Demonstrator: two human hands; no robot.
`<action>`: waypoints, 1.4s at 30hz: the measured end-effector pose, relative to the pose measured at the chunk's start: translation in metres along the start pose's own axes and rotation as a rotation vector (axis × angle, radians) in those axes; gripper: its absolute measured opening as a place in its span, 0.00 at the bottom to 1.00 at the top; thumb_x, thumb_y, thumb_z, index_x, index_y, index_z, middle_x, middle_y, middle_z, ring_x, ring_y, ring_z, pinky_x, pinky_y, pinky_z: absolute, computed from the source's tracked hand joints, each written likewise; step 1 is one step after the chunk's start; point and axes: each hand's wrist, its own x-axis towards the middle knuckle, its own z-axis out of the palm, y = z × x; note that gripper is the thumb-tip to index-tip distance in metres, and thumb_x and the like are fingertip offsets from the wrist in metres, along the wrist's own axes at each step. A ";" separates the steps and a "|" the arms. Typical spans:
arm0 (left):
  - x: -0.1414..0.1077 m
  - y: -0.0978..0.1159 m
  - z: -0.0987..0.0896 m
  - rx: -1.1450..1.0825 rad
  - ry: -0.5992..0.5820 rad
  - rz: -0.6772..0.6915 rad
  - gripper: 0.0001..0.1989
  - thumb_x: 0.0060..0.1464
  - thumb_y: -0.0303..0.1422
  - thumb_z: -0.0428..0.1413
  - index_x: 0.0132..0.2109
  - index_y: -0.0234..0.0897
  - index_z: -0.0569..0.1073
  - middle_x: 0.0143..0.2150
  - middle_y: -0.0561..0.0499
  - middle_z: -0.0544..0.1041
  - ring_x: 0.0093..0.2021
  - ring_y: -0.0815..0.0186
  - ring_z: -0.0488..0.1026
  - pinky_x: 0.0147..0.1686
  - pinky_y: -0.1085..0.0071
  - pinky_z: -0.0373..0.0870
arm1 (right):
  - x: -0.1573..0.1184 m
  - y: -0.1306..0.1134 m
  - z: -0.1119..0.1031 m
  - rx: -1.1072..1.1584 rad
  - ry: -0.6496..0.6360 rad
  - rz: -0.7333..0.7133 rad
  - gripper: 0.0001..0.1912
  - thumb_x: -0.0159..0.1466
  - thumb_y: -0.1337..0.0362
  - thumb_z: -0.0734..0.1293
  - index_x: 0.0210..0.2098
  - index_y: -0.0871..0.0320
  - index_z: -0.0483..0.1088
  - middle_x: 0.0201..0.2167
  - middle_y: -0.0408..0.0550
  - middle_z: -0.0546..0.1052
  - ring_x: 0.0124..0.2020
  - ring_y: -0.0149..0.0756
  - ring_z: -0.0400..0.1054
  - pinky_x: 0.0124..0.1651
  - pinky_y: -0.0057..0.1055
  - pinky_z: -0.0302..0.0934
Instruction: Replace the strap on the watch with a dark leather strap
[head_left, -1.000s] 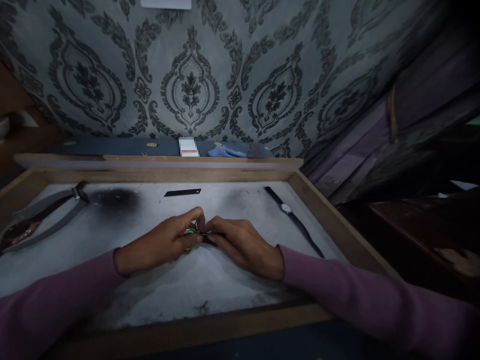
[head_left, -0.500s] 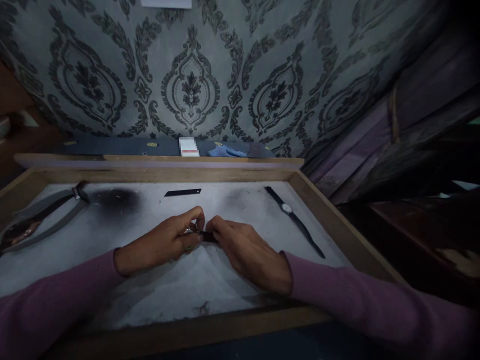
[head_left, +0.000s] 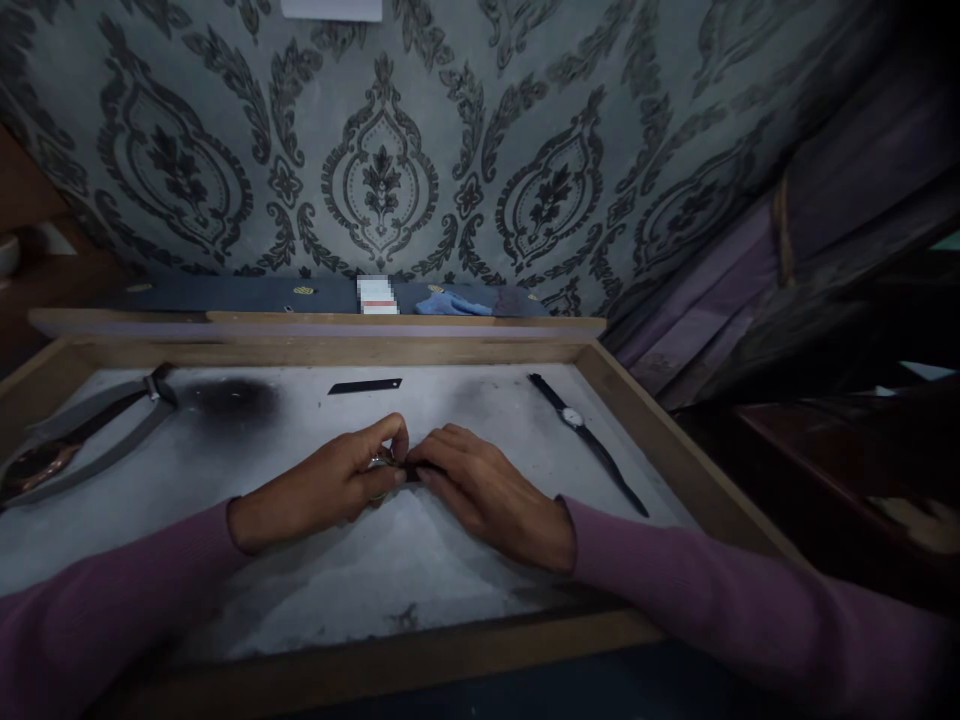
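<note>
Left hand (head_left: 322,490) pinching small round metal watch case (head_left: 380,464) at tray centre, steadying it; right hand (head_left: 487,490) closing narrowly on dark strap stub (head_left: 411,470) at its 3 o'clock — seemingly fitting it. Black wristwatch (head_left: 577,420) lying at 2 o'clock.

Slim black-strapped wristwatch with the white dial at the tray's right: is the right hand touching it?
Apart. The head view shows bare grey tray floor between the right hand and the black-strapped wristwatch, which lies alone near the wooden rim.

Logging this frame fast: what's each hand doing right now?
Left hand: closed, pinching a small watch.
Right hand: fingertips pressed to the same watch; what they grip cannot be told.
</note>
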 end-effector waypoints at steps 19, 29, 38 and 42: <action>-0.001 -0.003 0.001 0.038 0.048 -0.005 0.06 0.59 0.34 0.48 0.38 0.40 0.57 0.26 0.60 0.63 0.23 0.72 0.58 0.23 0.75 0.57 | -0.003 0.006 0.005 0.298 0.090 -0.022 0.10 0.65 0.72 0.62 0.45 0.58 0.67 0.38 0.48 0.77 0.38 0.33 0.72 0.41 0.30 0.66; -0.005 0.004 -0.007 0.096 -0.016 -0.044 0.08 0.56 0.33 0.51 0.41 0.40 0.58 0.32 0.57 0.64 0.30 0.68 0.62 0.30 0.71 0.60 | -0.004 0.009 0.008 0.369 0.134 -0.015 0.11 0.64 0.72 0.63 0.46 0.61 0.71 0.39 0.50 0.79 0.41 0.34 0.74 0.43 0.31 0.68; -0.002 0.001 -0.013 0.008 -0.016 -0.094 0.08 0.49 0.30 0.55 0.38 0.36 0.65 0.29 0.55 0.69 0.29 0.67 0.66 0.28 0.72 0.61 | -0.003 0.011 0.008 0.380 0.177 0.009 0.12 0.64 0.72 0.64 0.45 0.61 0.73 0.39 0.51 0.79 0.41 0.35 0.74 0.43 0.32 0.69; 0.002 -0.001 -0.014 -0.133 -0.034 -0.142 0.06 0.47 0.29 0.57 0.33 0.35 0.67 0.24 0.56 0.72 0.25 0.68 0.70 0.29 0.71 0.67 | -0.003 0.011 0.007 0.380 0.189 0.026 0.11 0.64 0.71 0.64 0.45 0.59 0.74 0.39 0.50 0.79 0.40 0.35 0.74 0.43 0.31 0.68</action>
